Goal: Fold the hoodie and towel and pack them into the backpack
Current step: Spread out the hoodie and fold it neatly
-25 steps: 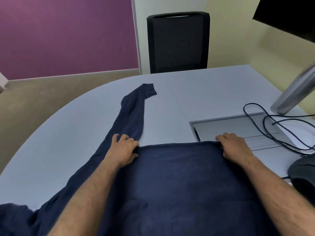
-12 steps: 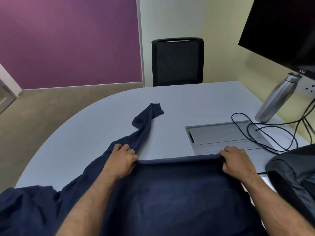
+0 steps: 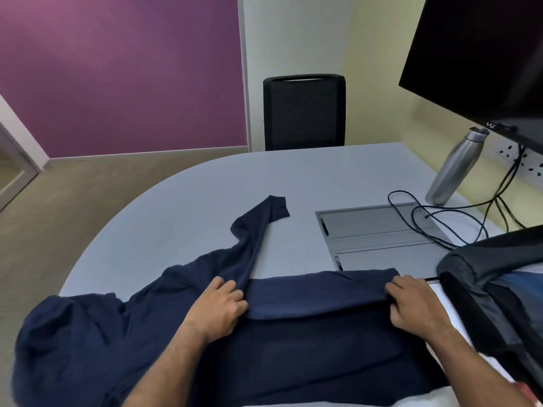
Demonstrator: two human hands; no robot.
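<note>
Compared with half a second back, the far edge of the hoodie (image 3: 293, 348) is now rolled over toward the person, so a lighter band of turned-over fabric runs between the two hands where it lay flat before. Left hand (image 3: 216, 311) has its fingers curled round that folded edge right where the sleeve (image 3: 252, 233) branches off, and the right hand (image 3: 415, 304) grips the other end the same way, both pinching cloth. The hoodie covers the near part of the table (image 3: 205, 183), with that one sleeve trailing away up the table and the rest bunched at the left. So I'd say this is still early in the hoodie fold: towel not started, nothing packed. Can't really spot the towel for sure, though some white stuff at the bottom edge could be it. Next move probably needs both hands pulling the fold evenly toward the body, and that stray sleeve has to get tucked in. The backpack (image 3: 493, 292) sits just right of the right hand, touching or nearly touching the hoodie, so it crowds that side. Further off are cables (image 3: 435, 227), a steel bottle (image 3: 455, 168), a monitor (image 3: 482, 60) and a chair (image 3: 304, 111), none really in the way.
</note>
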